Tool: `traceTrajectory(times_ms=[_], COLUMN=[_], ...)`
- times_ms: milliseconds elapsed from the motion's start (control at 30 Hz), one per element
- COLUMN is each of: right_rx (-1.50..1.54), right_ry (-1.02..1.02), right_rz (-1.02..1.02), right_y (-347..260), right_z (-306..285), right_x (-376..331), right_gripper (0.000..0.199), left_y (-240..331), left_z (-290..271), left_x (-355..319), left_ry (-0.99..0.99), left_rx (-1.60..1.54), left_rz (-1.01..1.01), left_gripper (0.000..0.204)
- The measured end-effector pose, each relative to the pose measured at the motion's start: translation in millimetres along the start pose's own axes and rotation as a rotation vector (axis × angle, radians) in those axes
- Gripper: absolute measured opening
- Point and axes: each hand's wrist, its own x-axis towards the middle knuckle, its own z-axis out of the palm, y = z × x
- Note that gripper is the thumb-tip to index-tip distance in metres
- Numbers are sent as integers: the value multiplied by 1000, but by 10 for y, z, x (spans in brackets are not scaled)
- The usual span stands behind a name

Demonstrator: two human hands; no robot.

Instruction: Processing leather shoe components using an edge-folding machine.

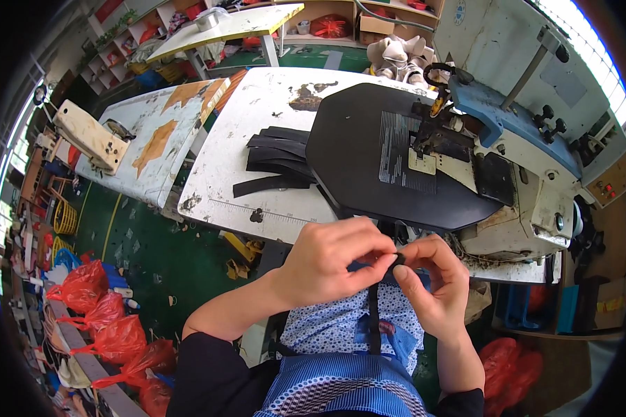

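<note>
My left hand (330,258) and my right hand (435,281) meet close together in front of my lap, just short of the machine's near edge. Between their fingertips is a small dark piece (396,262), mostly hidden by the fingers. Both hands are closed in a pinch on it; its exact kind cannot be made out. Beyond them lies a black eight-sided board (355,156) around the needle area of a sewing machine (522,132). A fanned stack of black strips (278,153) rests left of the board, on the white table (215,177).
Another worn table (153,132) with a cream machine part (90,135) stands to the left. Red plastic bags (122,337) line the lower left, with more red bags (511,372) at the lower right. Pale shoe-like pieces (400,59) are heaped behind the machine.
</note>
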Motion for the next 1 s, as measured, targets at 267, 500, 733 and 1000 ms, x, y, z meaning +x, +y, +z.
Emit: traceTrajectory(times_ms=[267, 500, 733, 1000], right_rx=[238, -347, -575, -544], right_ry=[15, -47, 5, -69], right_rz=[95, -453, -481, -418], right_y=[-91, -101, 62, 55], right_z=[-34, -200, -269, -266], right_x=[-72, 407, 543, 654], right_gripper=[47, 52, 42, 26], left_y=[-60, -301, -537, -527], left_z=[-64, -199, -167, -254], left_x=[176, 763, 702, 840], left_ry=[100, 56, 110, -39], left_rx=[-552, -360, 298, 297], left_rz=[-489, -536, 22, 117], left_gripper=[13, 11, 11, 12])
